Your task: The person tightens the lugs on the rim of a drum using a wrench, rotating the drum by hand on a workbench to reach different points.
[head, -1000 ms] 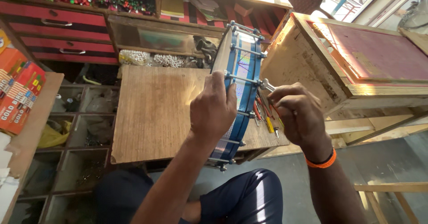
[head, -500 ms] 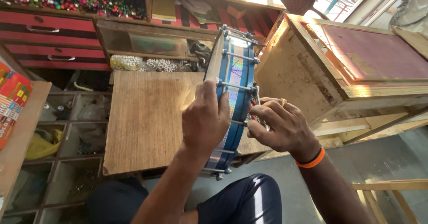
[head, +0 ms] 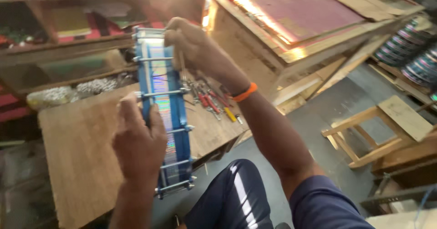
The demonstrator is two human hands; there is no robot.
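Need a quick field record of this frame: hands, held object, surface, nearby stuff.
left hand: grips the near side of the drum
right hand: on the drum's far top edge
drum: blue rims, shiny holographic band, metal tension rods, held on edge
work board: bare wood, under the drum
hand tools: red and yellow handles, lying on the board by the right wrist
wristband: orange, right wrist
stool: wooden, on the floor to the right

Daylight glares from beyond the right hand [head: 195, 47], bleaching the wooden frame [head: 291, 51] edge; shelves left of the left hand [head: 139, 142] sit dim, everything softened by motion blur
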